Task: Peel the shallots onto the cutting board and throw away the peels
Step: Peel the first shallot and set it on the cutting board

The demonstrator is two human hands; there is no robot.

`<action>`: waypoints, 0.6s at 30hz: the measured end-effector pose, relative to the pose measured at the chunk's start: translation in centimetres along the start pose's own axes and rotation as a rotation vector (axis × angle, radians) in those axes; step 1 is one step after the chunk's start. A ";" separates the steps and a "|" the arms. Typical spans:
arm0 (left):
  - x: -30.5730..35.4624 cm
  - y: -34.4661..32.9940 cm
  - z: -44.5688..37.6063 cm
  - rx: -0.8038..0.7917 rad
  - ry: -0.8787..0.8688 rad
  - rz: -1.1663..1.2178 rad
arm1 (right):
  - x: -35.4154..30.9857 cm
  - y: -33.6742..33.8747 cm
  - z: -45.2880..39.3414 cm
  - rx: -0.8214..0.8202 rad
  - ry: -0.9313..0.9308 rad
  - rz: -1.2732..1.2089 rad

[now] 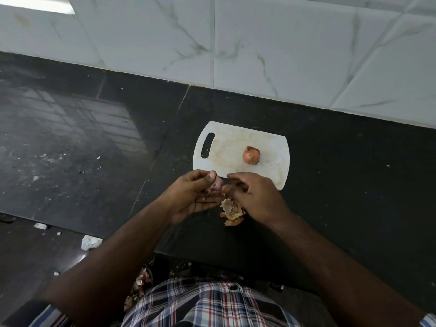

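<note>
- Mid-peel, by the look of it: one shallot (218,184) pinched in the left hand (195,197), thumb on top, fingers curled beneath, pale pink flesh showing between thumb and fingers.
- Right hand (256,197) close against it, fingertips bent in toward the bulb; seemingly pinching a strip of skin, though the contact itself hidden behind the knuckles.
- Both hands held over the near edge of the cutting board (276,147), just above the dark tabletop (354,173).
- Loose peels (232,212) heaped on the tabletop directly under the right hand, off the board and just beside its near edge.
- Second shallot (251,155) lying on the board, right of centre, brown skin still on, well apart from both hands.
- Judged progress: first bulb partly stripped, second untouched, peels not yet thrown away.
- Next move likely: tearing away the last skin from the held bulb with a firm but light pinch, so as not to bruise the flesh.
- Then: setting the bare bulb on the board, taking up the other.
- Care needed: dry skin flaky and light, apt to scatter; better gathered in one heap before disposal.
- No bin in view; place for the peels cannot be told.
</note>
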State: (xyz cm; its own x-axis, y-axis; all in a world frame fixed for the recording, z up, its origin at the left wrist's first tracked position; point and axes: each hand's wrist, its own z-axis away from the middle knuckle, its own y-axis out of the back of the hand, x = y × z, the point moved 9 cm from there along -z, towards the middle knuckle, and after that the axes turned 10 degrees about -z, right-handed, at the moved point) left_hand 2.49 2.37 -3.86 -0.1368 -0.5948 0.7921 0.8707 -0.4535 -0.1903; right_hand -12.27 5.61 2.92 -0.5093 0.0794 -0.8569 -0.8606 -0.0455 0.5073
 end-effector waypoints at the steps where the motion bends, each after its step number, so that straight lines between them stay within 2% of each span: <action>1: 0.2 -0.4 0.0 0.000 0.003 0.003 | -0.1 -0.4 0.0 -0.003 0.005 -0.026; 8: 0.2 -0.9 0.3 -0.010 0.071 0.091 | 0.2 -0.7 -0.6 0.100 -0.006 -0.062; 14: 0.1 -0.4 0.5 -0.012 0.046 0.105 | 0.5 -1.0 -0.6 0.051 -0.024 -0.188; 18: 0.3 -0.5 0.6 -0.002 0.016 0.132 | -0.7 0.0 -0.2 0.169 0.074 -0.129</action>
State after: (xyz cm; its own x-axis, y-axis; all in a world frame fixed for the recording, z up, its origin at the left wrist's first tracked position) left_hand 2.33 2.84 -3.22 -0.0284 -0.6599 0.7508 0.8805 -0.3720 -0.2937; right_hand -11.89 5.30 3.52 -0.3989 0.0006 -0.9170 -0.9094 0.1281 0.3957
